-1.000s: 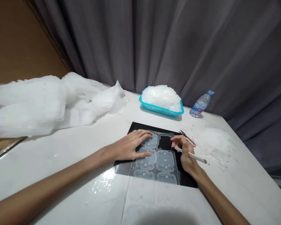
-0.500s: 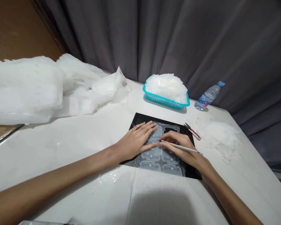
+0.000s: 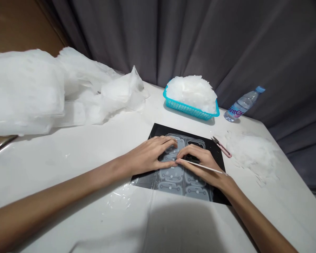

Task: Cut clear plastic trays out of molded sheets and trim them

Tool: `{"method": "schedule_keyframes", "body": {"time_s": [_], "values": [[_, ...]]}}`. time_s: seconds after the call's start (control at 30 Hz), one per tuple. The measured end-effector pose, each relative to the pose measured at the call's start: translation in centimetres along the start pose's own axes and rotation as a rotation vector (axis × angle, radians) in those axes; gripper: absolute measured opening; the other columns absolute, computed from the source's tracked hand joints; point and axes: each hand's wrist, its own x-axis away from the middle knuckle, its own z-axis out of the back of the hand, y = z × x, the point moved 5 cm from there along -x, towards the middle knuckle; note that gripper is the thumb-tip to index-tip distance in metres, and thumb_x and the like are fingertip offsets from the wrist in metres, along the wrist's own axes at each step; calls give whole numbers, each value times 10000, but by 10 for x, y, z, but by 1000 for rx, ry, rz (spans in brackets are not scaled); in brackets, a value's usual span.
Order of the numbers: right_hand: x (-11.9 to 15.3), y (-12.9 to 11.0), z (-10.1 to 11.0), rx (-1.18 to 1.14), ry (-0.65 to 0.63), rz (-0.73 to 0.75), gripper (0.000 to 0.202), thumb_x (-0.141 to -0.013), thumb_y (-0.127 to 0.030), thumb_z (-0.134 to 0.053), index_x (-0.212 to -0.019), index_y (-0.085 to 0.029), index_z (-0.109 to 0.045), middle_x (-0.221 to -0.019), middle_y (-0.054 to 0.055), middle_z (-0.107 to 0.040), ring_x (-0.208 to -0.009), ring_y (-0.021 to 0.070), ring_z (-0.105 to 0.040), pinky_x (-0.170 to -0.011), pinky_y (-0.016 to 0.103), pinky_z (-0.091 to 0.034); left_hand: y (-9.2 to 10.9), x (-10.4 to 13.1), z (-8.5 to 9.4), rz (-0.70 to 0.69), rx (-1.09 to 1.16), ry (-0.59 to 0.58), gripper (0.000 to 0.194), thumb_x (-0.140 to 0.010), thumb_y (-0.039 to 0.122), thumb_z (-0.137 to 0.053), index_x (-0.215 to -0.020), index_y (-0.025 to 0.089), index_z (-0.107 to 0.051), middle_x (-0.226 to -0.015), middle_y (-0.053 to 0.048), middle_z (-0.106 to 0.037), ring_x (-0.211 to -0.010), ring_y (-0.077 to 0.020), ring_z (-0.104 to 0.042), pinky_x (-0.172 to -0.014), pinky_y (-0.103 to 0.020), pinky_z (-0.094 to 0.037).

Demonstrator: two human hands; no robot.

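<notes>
A clear plastic sheet with several rounded shapes (image 3: 171, 173) lies on a black mat (image 3: 158, 130). My left hand (image 3: 154, 153) rests on the sheet's left side, fingers bent and thumb apart from them, holding nothing. Between the thumb and fingers of my right hand (image 3: 200, 163) is a thin white stick-like tool (image 3: 204, 166); its tip end is at the sheet near my left thumb and is hidden by my fingertips. One spot at the sheet's upper right shows the black mat through it.
Behind the mat stands a blue basket (image 3: 191, 111) heaped with white pieces. To the right are a water bottle (image 3: 239, 107), pink-handled snips (image 3: 221, 147) and a loose white pile (image 3: 258, 154). Large white bundles (image 3: 23, 91) fill the back left of the table (image 3: 94, 218).
My left fingers have bent inward from lying nearly flat. My right hand and the tool have shifted slightly toward my left thumb. The whole view has moved a little.
</notes>
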Motion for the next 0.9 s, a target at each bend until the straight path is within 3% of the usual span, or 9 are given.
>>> {"method": "schedule_keyframes", "body": {"time_s": [0.2,0.47,0.67,0.9], "values": [[3,0,-2,61,-3,45,135,-1061,-287,-552,-1055,-245,-680,-1038,42,-729,-999,205,-687,-935,360,-522,3,1,1,59,103,-6,603,-972,645,-591,-1423,256,-497,-1424,-117,-593,-1275,-339,-592,-1045,-429,-452],[2,4,-2,85,3,84,78,-1044,-252,-594,-1044,-236,-671,-1046,35,-739,-1007,195,-693,-936,342,-523,-3,0,4,120,132,74,824,-868,711,-684,-1462,216,-400,-1467,-157,-526,-1330,-359,-555,-1066,-467,-490],[2,1,-4,148,-5,118,79,-1050,-238,-580,-1064,-227,-657,-1038,43,-735,-1001,203,-681,-938,356,-521,-2,0,4,110,89,50,828,-893,719,-644,-1491,209,-384,-1474,-165,-528,-1334,-363,-555,-1074,-480,-480],[4,2,2,103,-12,56,93,-1048,-272,-594,-1026,-230,-674,-1025,33,-738,-997,191,-689,-928,344,-531,1,1,4,96,48,57,808,-906,730,-618,-1479,207,-394,-1438,-158,-554,-1292,-342,-585,-1055,-439,-473]]}}
